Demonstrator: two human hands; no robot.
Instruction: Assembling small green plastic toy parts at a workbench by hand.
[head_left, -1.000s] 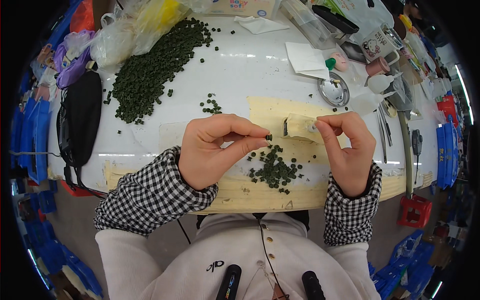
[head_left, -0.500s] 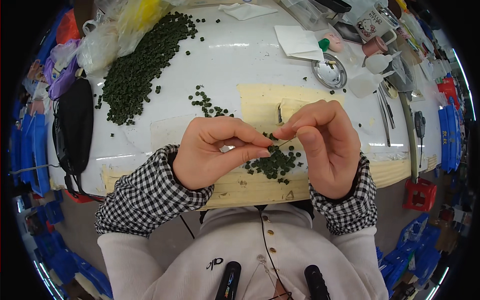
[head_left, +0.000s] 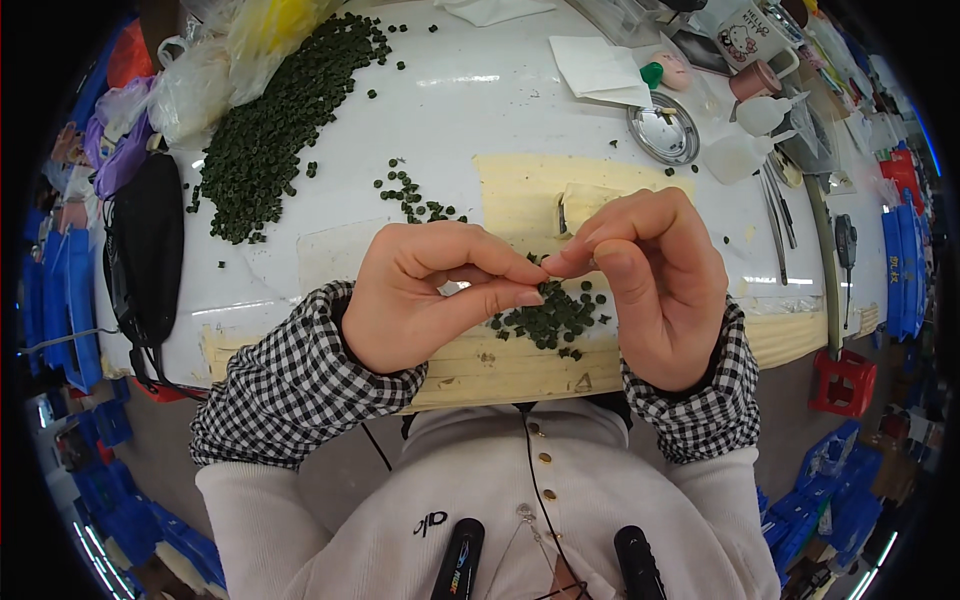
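My left hand (head_left: 425,292) is closed in a pinch, thumb against index finger, on what looks like a small dark green piece (head_left: 543,287). From the other side my right hand (head_left: 655,285) meets it, its index fingertip touching the left fingertips. A thin needle-like rod shows only as a glint by the right thumb; fingers hide the rest. Under the fingertips lies a small pile of dark green pieces (head_left: 550,322), on the pale yellow covering (head_left: 470,375) along the table's near edge. Just beyond the right hand sits a cream-yellow wrapped block (head_left: 585,205).
A large heap of green pieces (head_left: 265,135) spreads at the far left, with loose ones (head_left: 410,198) nearer. Plastic bags (head_left: 190,105) and a black pouch (head_left: 148,255) line the left side. At the right are a metal dish (head_left: 664,130), white squeeze bottles (head_left: 735,157) and tweezers (head_left: 775,225).
The fingertips of both hands have come closer together. The thin rod seen between them earlier is now mostly hidden. The whole view has shifted slightly.
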